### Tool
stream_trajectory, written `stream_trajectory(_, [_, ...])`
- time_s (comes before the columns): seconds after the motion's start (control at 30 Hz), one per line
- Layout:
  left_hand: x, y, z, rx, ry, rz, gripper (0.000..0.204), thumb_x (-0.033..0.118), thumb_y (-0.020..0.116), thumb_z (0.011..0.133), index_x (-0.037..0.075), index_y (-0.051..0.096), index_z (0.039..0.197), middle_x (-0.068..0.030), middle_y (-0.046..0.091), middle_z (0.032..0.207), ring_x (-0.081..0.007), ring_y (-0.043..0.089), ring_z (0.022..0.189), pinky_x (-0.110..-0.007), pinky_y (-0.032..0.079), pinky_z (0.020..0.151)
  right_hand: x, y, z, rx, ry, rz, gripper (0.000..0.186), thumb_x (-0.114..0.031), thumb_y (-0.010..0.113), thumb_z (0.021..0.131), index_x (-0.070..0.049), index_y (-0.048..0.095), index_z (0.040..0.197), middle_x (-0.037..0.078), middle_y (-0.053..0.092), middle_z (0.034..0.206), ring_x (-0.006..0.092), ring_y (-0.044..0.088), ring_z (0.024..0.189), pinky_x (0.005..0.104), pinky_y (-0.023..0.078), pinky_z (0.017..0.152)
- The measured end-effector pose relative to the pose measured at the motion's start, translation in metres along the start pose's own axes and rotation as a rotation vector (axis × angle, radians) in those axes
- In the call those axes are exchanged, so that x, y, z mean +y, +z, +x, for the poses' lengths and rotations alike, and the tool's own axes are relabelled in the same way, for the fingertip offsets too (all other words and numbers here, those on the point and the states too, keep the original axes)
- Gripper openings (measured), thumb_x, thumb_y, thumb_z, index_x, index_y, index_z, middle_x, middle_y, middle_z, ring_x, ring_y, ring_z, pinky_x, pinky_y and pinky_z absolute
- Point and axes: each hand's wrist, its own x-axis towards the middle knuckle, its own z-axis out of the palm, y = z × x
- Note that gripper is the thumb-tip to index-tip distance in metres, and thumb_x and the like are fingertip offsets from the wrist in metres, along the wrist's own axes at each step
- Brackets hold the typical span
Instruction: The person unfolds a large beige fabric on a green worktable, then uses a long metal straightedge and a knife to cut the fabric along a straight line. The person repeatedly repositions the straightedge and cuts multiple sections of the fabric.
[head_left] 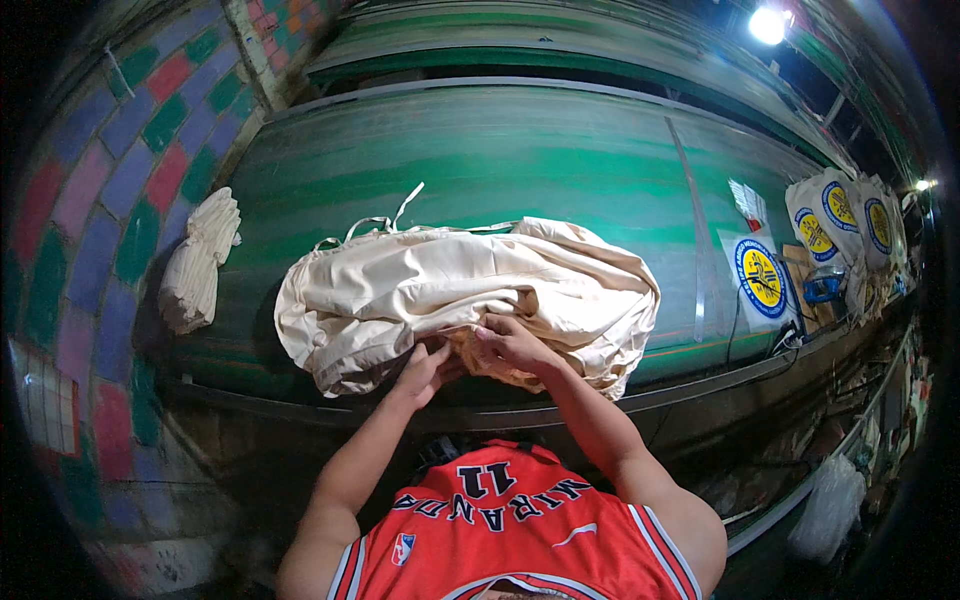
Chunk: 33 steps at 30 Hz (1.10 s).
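Note:
A large bundle of cream cloth (400, 275) lies on the green table in front of me, its folds heaped and rumpled. Thin cords or straps of the same colour stick out along its far edge. At the middle of the near edge, my right hand (513, 345) pinches a fold of the cloth between closed fingers. Beside it on the left, my left hand (428, 372) is closed at the same edge, its fingertips partly hidden under the fabric. The two hands are close together, with gathered cloth between them.
A smaller folded stack of cream cloth (203, 262) sits at the table's left end by the painted brick wall (95, 215). On the right are a printed sheet (760, 280), hanging printed cloths (838, 210) and a blue object (823, 286). The green table (420, 150) extends behind.

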Motion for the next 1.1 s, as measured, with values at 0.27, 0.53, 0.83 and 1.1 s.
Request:
stream_trajectory(0.27, [0.02,-0.018,0.024,-0.087,-0.068,-0.397,0.033,0.019,0.057,0.092,0.004,0.059,0.122,-0.0116,0.067,0.115,-0.0255,0.067,0.101,-0.039,0.056,0.09,-0.027,-0.064,0.034,0.375,-0.271,-0.056,0.026,-0.03,0.052,0.103,-0.005,0.061,0.102,-0.003,0.055,0.089,0.0098,0.047,0.075,0.0269,0.042,0.067])
stream_trajectory(0.53, [0.149,-0.267,-0.082,0.576,0.522,-0.265,0.047,0.034,0.06,0.088,0.004,0.06,0.125,-0.0148,0.065,0.123,-0.0326,0.063,0.109,-0.049,0.048,0.1,-0.011,-0.387,-0.076,1.078,-0.706,0.509,0.026,-0.012,0.039,0.102,0.002,0.058,0.112,0.015,0.066,0.106,0.0278,0.069,0.087,0.0421,0.059,0.077])
stream_trajectory(0.83, [0.109,-0.446,-0.122,1.286,0.256,0.77,0.041,0.013,0.06,0.086,-0.008,0.054,0.121,-0.0226,0.06,0.118,-0.032,0.06,0.114,-0.045,0.048,0.097,0.123,-0.393,-0.179,1.339,0.577,-0.743,0.04,-0.031,0.056,0.09,0.005,0.071,0.097,0.032,0.068,0.101,0.0442,0.067,0.095,0.0512,0.052,0.082])
stream_trajectory(1.1, [0.096,-0.227,0.019,1.031,0.54,1.679,0.053,0.008,0.065,0.079,-0.002,0.051,0.129,-0.0241,0.045,0.136,-0.0435,0.043,0.126,-0.049,0.039,0.106,0.056,-0.205,-0.031,1.075,-0.32,-1.195,0.032,-0.009,0.07,0.077,-0.004,0.064,0.109,0.02,0.06,0.119,0.041,0.054,0.113,0.0482,0.045,0.095])
